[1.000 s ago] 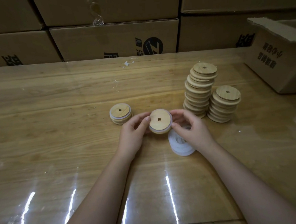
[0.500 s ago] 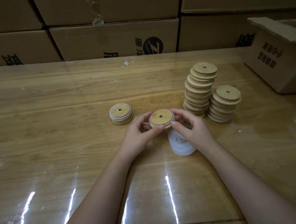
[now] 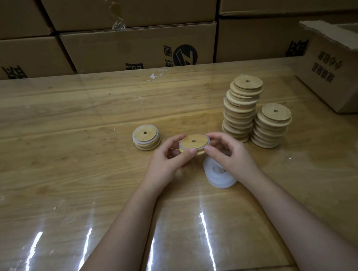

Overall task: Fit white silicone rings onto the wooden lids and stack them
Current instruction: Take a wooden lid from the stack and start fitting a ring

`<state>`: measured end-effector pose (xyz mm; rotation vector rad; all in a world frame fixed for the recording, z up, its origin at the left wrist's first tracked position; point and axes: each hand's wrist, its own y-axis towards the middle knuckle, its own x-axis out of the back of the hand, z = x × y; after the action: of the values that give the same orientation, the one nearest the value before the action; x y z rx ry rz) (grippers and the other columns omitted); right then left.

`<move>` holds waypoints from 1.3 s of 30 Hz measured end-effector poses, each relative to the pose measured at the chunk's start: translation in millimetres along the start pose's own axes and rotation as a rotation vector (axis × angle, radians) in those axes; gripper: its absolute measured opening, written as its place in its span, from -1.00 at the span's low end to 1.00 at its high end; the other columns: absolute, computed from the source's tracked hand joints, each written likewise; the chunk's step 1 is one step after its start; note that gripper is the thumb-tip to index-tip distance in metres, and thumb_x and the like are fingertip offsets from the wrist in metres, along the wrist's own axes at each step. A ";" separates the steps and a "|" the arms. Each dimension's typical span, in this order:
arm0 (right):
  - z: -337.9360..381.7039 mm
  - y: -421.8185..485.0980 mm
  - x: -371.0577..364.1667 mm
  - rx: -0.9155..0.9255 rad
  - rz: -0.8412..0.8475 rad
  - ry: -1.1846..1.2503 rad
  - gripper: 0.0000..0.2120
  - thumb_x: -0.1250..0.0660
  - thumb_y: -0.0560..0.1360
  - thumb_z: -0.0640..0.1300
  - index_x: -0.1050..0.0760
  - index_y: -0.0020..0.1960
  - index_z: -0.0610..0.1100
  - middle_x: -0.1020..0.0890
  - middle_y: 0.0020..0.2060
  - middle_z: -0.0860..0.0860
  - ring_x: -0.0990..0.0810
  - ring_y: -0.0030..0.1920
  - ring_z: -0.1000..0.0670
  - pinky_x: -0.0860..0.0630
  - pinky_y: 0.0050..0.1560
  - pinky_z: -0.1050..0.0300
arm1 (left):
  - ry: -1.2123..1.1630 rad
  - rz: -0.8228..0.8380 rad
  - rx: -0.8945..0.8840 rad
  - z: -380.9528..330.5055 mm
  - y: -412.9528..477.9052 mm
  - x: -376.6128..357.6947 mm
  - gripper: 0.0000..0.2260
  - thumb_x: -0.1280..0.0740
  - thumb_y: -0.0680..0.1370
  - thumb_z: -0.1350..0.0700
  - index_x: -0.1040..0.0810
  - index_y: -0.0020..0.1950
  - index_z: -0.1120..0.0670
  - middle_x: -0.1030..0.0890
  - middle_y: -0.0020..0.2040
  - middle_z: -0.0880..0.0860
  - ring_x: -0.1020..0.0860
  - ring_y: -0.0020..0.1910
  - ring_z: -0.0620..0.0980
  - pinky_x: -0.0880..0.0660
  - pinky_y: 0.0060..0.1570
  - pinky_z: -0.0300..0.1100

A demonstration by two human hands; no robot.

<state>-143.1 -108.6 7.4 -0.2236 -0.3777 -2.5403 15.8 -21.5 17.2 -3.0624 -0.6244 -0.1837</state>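
Both hands — left [image 3: 167, 159], right [image 3: 228, 153] — pinch one lid [image 3: 194, 143] above the counter [image 3: 70, 164], its ring [image 3: 182, 145] nearly seated. The finished stack [image 3: 146, 137] is small; two tall bare stacks [image 3: 240, 107] and spare rings [image 3: 218, 175] remain — mostly undone.

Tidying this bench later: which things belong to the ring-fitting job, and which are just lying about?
Job:
- lid held by left hand and right hand
- white rings
- finished stack
- two bare-lid stacks

Lying about:
- open carton
- tape scrap
- stacked boxes
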 end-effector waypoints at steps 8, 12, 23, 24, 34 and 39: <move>0.7 0.1 0.1 0.029 0.036 0.004 -0.68 -0.41 0.45 -0.20 -0.52 0.15 0.06 -0.61 -0.16 0.18 -0.55 -0.10 0.20 -0.43 -0.05 0.36 | 0.015 0.001 -0.030 0.7 0.5 -0.6 -0.57 -0.48 0.30 0.01 -0.55 0.15 -0.05 -0.59 0.04 0.27 -0.49 -0.15 0.00 -0.50 0.03 0.11; 0.4 0.8 0.7 0.030 0.039 -0.002 -0.67 -0.42 0.45 -0.20 -0.52 0.14 0.09 -0.61 -0.15 0.15 -0.56 -0.09 0.17 -0.45 -0.05 0.35 | 0.018 0.007 -0.039 1.9 0.3 -0.4 -0.61 -0.49 0.31 0.03 -0.55 0.12 -0.09 -0.60 -0.03 0.26 -0.48 -0.16 0.02 -0.50 0.02 0.08; -2.0 2.3 -2.1 0.070 0.036 -0.078 -0.56 -0.45 0.41 -0.21 -0.44 0.13 0.21 -0.63 -0.12 -0.03 -0.59 -0.09 0.08 -0.47 0.03 0.28 | -0.027 0.018 -0.068 3.6 2.2 0.9 -0.46 -0.45 0.41 0.31 -0.43 0.31 -0.05 -0.48 -0.04 0.09 -0.39 -0.23 -0.04 -0.41 -0.14 -0.24; -2.7 2.3 -2.3 0.073 0.036 -0.084 -0.56 -0.45 0.42 -0.21 -0.43 0.13 0.21 -0.62 -0.12 -0.03 -0.59 -0.09 0.08 -0.47 0.03 0.27 | -0.033 0.014 -0.066 3.6 2.5 0.8 -0.47 -0.45 0.41 0.32 -0.43 0.31 -0.05 -0.48 -0.03 0.09 -0.39 -0.23 -0.03 -0.41 -0.14 -0.25; -7.7 2.4 -1.9 0.078 0.007 -0.089 -0.60 -0.38 0.48 -0.18 -0.43 0.14 0.27 -0.62 -0.14 0.21 -0.57 -0.09 0.18 -0.43 -0.01 0.40 | -0.142 -0.068 -0.162 4.2 3.9 3.7 -0.49 -0.38 0.42 0.36 -0.49 0.21 -0.15 -0.51 -0.08 -0.01 -0.48 -0.22 0.06 -0.51 -0.16 -0.04; -9.7 2.6 -2.3 0.064 -0.010 -0.088 -0.66 -0.36 0.49 -0.19 -0.47 0.11 0.22 -0.61 -0.16 0.19 -0.56 -0.12 0.17 -0.42 -0.03 0.39 | -0.176 -0.336 -0.230 1.0 9.8 17.0 -0.50 -0.36 0.45 0.39 -0.46 0.22 -0.12 -0.50 -0.14 -0.10 -0.49 -0.19 0.03 -0.50 -0.07 0.05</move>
<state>-140.5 -112.6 -1.8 -0.3110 -0.4941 -2.5290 35.2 -23.9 18.3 -3.1881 -1.2090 0.0152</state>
